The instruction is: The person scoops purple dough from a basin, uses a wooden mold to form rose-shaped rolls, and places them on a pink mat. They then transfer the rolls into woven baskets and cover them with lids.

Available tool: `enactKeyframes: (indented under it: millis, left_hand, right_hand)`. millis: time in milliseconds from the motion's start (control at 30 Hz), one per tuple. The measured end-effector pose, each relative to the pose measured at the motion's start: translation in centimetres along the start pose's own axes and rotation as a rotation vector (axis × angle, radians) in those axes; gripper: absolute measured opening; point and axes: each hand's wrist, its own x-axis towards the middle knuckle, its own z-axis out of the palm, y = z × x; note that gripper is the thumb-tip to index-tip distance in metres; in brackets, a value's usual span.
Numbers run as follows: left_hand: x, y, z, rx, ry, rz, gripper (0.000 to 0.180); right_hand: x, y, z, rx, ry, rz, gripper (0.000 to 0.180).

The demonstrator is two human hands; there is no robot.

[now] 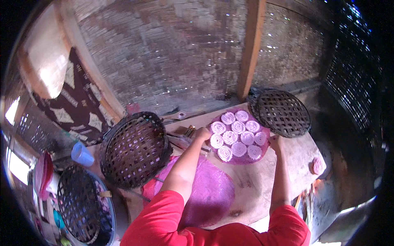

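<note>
A round purple mat (237, 159) carries several pale pink spiral coils, probably dough (230, 137), set close together. My left hand (202, 134) grips the mat's left edge with curled fingers. At its right edge, my right hand (276, 142) pinches the rim, just below a dark woven round tray (280, 112). Both forearms reach forward over the pale wooden table (262, 184). Closer to my body lies a larger pinkish-purple round sheet (209, 190), its surface bare and shiny, partly covered by my left arm.
Another dark openwork basket tray (135, 149) leans at the table's left. Beside it stand a blue plastic cup (82, 154) and a tub (113, 205) with a black lattice tray (78, 203) over it. A pink lump (317, 165) sits at the right corner, near a glowing fire (317, 185).
</note>
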Motion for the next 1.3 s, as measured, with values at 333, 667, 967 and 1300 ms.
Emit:
enactKeyframes:
  millis: [333,667,967,1300]
  left_hand:
    - [-6.8,6.2,-11.4,-0.722,-0.006,0.357,0.016]
    - [-26.9,-9.6,-26.4,-0.991,0.677,0.309,0.008]
    - [-32.0,-23.2,-19.6,-0.312,1.407,-0.185,0.009]
    - [-34.8,-23.1,-17.2,-0.085,1.167,-0.332,0.048]
  right_hand:
    - [-2.8,-25.9,-6.4,0.025,-0.13,-0.367,0.016]
    - [-6.9,-43.5,9.5,0.258,-0.553,-0.637,0.021]
    - [-9.2,-46.8,38.1,0.024,-0.582,-0.946,0.026]
    - [-11.0,-42.8,37.5,-0.187,-0.362,-0.893,0.029]
